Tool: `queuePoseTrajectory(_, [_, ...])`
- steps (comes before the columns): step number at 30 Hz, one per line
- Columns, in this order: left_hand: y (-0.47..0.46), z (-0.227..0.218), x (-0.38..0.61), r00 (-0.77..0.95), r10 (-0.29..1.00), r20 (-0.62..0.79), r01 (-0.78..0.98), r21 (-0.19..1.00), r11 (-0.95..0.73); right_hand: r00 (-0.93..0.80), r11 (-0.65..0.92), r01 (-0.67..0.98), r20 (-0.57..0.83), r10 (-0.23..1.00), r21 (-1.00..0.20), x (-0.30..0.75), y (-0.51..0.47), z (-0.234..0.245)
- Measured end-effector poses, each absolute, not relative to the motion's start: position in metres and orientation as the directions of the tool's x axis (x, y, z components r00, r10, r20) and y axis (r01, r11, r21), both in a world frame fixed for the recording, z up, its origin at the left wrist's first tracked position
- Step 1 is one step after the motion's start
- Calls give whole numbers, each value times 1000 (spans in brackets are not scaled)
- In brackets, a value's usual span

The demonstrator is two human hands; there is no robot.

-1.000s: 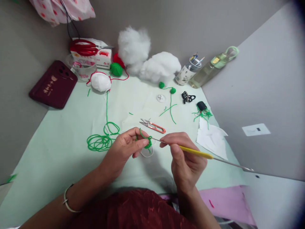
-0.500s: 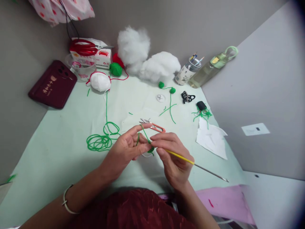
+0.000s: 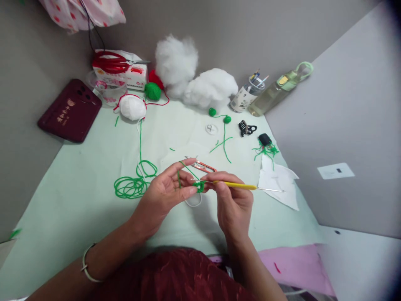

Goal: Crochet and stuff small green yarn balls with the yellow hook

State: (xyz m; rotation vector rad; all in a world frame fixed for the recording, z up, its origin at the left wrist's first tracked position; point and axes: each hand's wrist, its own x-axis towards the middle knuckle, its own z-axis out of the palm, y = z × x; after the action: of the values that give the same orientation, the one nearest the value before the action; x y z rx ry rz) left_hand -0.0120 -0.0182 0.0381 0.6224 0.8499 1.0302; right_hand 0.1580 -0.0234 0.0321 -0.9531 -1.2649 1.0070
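A small green crochet piece (image 3: 199, 187) is pinched between the thumb and fingers of my left hand (image 3: 167, 186). Green yarn runs over that hand's raised index finger down to the piece. My right hand (image 3: 233, 200) grips a yellow-handled crochet hook (image 3: 238, 184), its thin metal tip at the yarn just above the piece and pointing left. A white strand (image 3: 194, 205) loops below the piece. Beyond my fingertips lie orange thread snips (image 3: 205, 167), partly covered by my left index finger. Loose coils of green yarn (image 3: 130, 187) rest left of my left hand.
White stuffing (image 3: 209, 88) is heaped at the back. Balls of white (image 3: 133, 108) and green yarn (image 3: 153, 91) sit back left, near a dark red phone (image 3: 70, 110). A pen cup (image 3: 246, 96), a bottle (image 3: 275, 92), a black hair clip (image 3: 247, 128) and white paper (image 3: 277, 184) are right.
My right hand has tilted the crochet hook nearly level and brought its tip to the left over the crochet piece. The green piece now shows more openly between my hands.
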Motion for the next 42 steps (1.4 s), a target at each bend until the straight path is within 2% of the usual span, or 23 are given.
queuePoseTrajectory(6, [-19, 36, -14, 243, 921, -305, -439, 812, 385, 13, 261, -84, 261, 965, -962, 160, -24, 35])
queuePoseTrajectory(12, [-21, 36, -13, 217, 932, -292, -405, 841, 358, -36, 341, 27, 340, 940, -940, 162, -27, 41])
queuePoseTrajectory(16, [-22, 37, -13, 197, 939, -282, -379, 862, 338, -62, 446, 138, 442, 895, -884, 164, -31, 44])
queuePoseTrajectory(23, [-21, 36, -13, 162, 952, -261, -353, 885, 303, -150, 531, 264, 509, 847, -805, 165, -33, 48])
queuePoseTrajectory(30, [-23, 38, -10, 112, 959, -260, -320, 904, 282, -250, 674, 406, 634, 732, -617, 164, -32, 44])
queuePoseTrajectory(37, [-26, 39, -6, -30, 983, -179, -148, 974, 173, -233, 691, 464, 676, 699, -554, 159, -34, 39])
queuePoseTrajectory(40, [-25, 40, -5, -48, 979, -198, -169, 968, 187, -257, 699, 514, 688, 678, -497, 157, -35, 37])
queuePoseTrajectory(42, [-25, 40, -6, -41, 978, -206, -208, 959, 193, -238, 701, 472, 689, 685, -534, 157, -34, 37])
